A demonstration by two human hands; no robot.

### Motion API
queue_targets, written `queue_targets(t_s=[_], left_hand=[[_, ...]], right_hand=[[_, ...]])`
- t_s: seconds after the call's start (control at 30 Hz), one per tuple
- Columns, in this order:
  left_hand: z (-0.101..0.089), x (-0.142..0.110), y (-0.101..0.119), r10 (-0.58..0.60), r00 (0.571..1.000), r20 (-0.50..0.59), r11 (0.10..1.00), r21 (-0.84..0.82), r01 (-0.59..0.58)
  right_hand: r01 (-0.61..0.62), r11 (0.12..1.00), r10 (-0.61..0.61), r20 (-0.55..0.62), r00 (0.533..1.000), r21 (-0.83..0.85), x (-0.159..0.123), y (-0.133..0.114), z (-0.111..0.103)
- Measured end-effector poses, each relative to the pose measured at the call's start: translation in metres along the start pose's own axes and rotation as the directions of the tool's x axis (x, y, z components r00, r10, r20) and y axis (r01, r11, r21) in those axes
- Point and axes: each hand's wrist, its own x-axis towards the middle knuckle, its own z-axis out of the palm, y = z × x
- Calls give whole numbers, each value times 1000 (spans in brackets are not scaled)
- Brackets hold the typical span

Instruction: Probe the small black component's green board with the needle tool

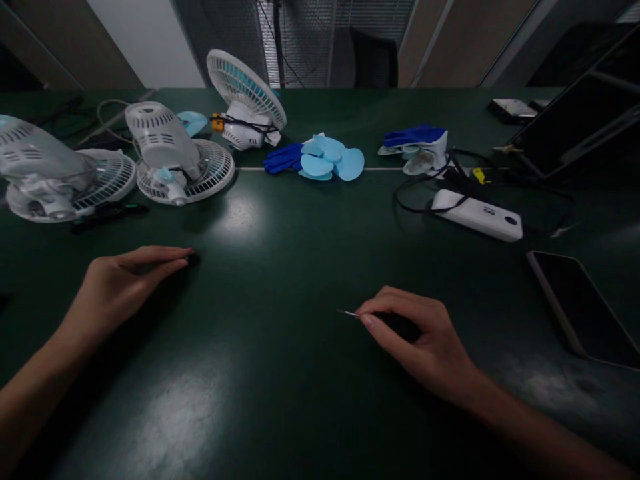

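My left hand (125, 283) is at the left, low over the green table, thumb and forefinger pinched on a small black piece (193, 259); its kind is too dark to make out. Right of the middle, my right hand (420, 333) grips a thin metal rod with a pointed tip (348, 313) between thumb and fingertips. The tip points left, and the rod's other end is hidden in the fingers. Behind my left hand lie two white fan heads, one (175, 150) face down with its grille on the table and another (60, 173) at the far left.
Further back stand a tilted white fan (245, 100), a light blue fan blade (333, 159) and blue-white gloves (423, 143). To the right are a white power strip (477, 215) with black cables, a phone (583, 303) and a dark monitor (585, 113).
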Motion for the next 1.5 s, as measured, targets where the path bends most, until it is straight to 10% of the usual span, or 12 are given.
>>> queue_targets(t_s=[0.17,0.33,0.53,0.8,1.07,1.5], left_hand=[[9,-12,-7,429,903,2,819,422,-390],[6,-16,-16,478,870,120,707,534,-463],[27,-23,22,436,890,137,846,277,-457],[103,-47,115,652,631,421,756,-291,-586],[110,-45,115,579,722,379,813,-337,-475],[108,-46,121,589,737,331,808,-259,-529]], right_hand=[[8,1000,-8,-8,1000,1,2,-1,0],[-5,1000,5,-8,1000,-1,2,-2,0],[-2,1000,2,4,1000,-3,3,-4,1],[22,999,-22,-5,1000,-29,2,-4,1],[20,994,-20,0,1000,-111,4,-4,3],[24,977,-27,-10,1000,-214,4,-3,6]])
